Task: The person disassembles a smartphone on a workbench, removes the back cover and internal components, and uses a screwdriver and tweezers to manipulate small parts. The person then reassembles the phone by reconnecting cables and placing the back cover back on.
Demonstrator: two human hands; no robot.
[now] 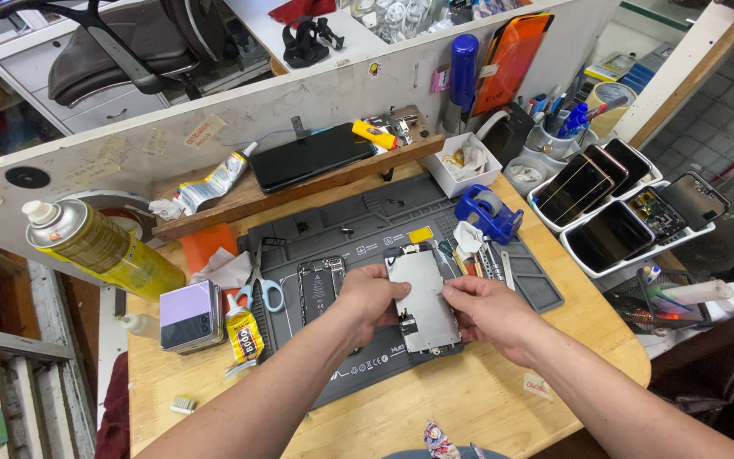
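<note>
My left hand (367,297) and my right hand (490,313) both hold a silver phone screen assembly (422,293), metal back plate up, over the grey repair mat (520,280). The left fingers pinch its left edge, the right fingers pinch its right edge. An opened phone body (319,285) with exposed insides lies flat on the mat just left of my left hand.
Scissors (261,289), a small glue tube (244,333) and a folded lilac phone (189,316) lie at the left. A yellow spray can (99,245) lies beyond. A blue tape dispenser (488,212), white trays with phones (613,204) and a wooden shelf (248,200) stand behind.
</note>
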